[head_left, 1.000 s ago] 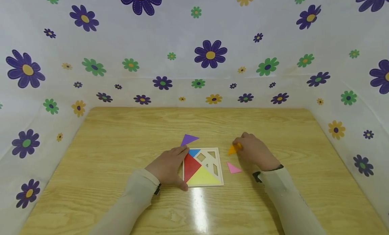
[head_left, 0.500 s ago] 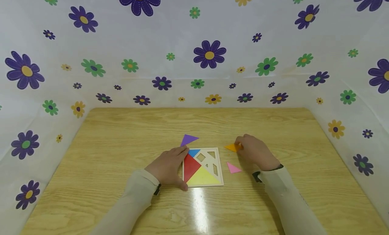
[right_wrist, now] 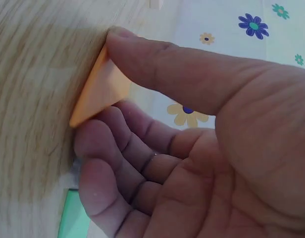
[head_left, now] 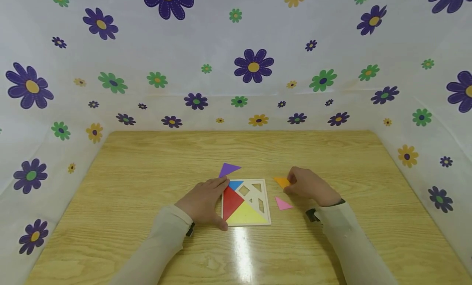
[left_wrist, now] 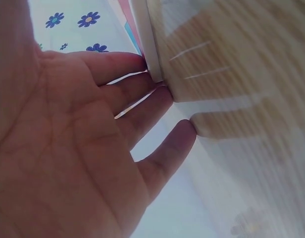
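In the head view a wooden tangram board [head_left: 268, 203] lies on the table, with red [head_left: 233, 201], yellow [head_left: 246, 215] and blue [head_left: 235, 185] pieces in it and several cut-outs showing at its right. My left hand [head_left: 204, 201] rests along the board's left side, fingers extended at the far corner and thumb by the near one. Fingertips touch the board's edge and the tabletop in the left wrist view. Right of the board, my right hand [head_left: 309, 186] pinches an orange triangle tangram piece [right_wrist: 104, 89] between thumb and fingers, its edge at the table.
A purple triangle [head_left: 229, 169] lies beyond the board. Nearer me, a pink triangle [head_left: 283, 204] lies between board and right hand. A green piece [right_wrist: 75, 215] shows beside the right fingers in the right wrist view. Flower-printed cloth [head_left: 166, 64] surrounds the wooden tabletop [head_left: 147, 154].
The orange triangle has turned in my right hand's fingers, and that hand has shifted slightly toward me. My left hand and the board have stayed in place.
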Available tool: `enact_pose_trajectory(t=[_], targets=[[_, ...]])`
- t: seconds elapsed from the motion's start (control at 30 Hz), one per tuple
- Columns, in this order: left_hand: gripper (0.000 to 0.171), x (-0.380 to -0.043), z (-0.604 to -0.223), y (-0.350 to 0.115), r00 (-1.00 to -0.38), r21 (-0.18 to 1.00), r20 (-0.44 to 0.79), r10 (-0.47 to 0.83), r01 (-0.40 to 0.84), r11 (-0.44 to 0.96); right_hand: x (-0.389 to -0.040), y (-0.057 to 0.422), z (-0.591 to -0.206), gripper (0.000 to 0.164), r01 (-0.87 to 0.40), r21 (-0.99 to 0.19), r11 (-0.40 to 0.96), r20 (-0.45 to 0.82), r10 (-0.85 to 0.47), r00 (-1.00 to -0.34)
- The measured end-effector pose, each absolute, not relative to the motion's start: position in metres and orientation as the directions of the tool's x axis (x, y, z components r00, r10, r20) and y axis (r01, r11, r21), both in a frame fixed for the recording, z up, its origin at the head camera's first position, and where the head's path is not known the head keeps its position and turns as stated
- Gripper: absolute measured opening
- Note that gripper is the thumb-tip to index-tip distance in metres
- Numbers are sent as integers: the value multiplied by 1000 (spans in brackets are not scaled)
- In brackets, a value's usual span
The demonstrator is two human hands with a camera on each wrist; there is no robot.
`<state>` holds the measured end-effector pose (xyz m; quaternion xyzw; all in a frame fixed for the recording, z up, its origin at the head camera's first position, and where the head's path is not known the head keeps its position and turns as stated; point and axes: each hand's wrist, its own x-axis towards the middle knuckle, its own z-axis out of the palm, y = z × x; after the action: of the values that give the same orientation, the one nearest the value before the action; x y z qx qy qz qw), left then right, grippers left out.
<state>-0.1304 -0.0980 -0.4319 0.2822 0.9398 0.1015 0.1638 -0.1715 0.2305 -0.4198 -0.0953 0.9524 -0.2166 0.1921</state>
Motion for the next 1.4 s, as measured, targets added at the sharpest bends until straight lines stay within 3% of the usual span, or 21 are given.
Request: enact_pose_trajectory(t=[0.2, 0.57, 0.97, 1.4], targets=[[126, -131, -434, -99, -785, 276, -250, 566, 503, 819, -172, 229, -418, 41, -66, -478, 876, -342, -255, -904], [124, -131, -431, -97, -788, 278, -244, 565, 501, 819, -172, 229, -415, 24, -42, -480, 876, -325, -222, -919], [124, -131, -430, -96, -787, 269, -250, 564, 504, 821, -171, 229, -412, 14, -109, -437, 893, -251, -237, -938], [125, -132, -436, -98, -792, 265, -240, 561, 503, 823, -169, 226, -408, 8, -162, -478, 863, -194, -283, -939]])
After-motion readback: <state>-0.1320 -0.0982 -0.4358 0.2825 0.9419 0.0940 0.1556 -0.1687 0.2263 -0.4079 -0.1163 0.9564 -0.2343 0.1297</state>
